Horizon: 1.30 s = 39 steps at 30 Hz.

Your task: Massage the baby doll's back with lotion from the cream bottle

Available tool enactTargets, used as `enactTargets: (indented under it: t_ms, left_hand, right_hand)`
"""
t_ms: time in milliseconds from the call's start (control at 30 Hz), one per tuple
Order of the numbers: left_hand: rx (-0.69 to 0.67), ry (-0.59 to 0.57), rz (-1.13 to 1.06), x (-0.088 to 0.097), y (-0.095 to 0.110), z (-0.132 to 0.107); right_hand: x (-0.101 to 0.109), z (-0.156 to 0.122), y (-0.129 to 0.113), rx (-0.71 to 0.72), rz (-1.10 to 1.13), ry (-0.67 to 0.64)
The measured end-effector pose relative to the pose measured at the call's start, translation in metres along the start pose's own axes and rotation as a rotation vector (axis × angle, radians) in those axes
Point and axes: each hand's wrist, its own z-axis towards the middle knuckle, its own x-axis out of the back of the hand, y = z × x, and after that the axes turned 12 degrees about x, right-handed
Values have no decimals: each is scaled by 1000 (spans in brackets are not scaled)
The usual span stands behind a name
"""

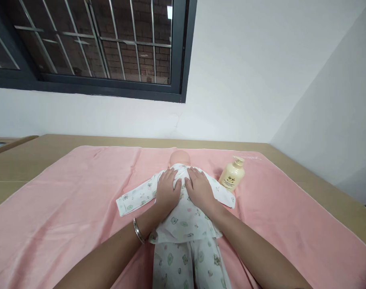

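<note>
A baby doll [186, 218] in white printed pyjamas lies stretched out in the middle, its bare head [179, 157] pointing away from me. No face shows on it, and both sleeves spread outward. My left hand [167, 188] rests flat on the left of its upper body, fingers extended toward the shoulder. On the other side my right hand [200, 186] lies flat in the same way, with the two thumbs close together. A silver bangle [137, 230] circles my left wrist. Neither hand grasps anything.
A pale yellow pump bottle [232, 174] leans at a tilt beside the doll's right-hand sleeve. Beneath everything spreads a pink blanket [80, 200] on a wooden tabletop [314, 186]. A white wall [231, 80] and a barred window [110, 44] stand behind.
</note>
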Motion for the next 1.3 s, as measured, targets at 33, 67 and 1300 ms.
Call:
enactTargets:
  t_ms: [33,67,1300]
  left_hand:
    - [3,-1,-5,0,0,0]
    - [8,-1,-11,0,0,0]
    - [117,83,-218,1,-4,-8]
  right_hand:
    - [1,0,0,2,2,1]
    - [2,1,0,7,5,-1]
    - [21,-5,-22,135,33,-118]
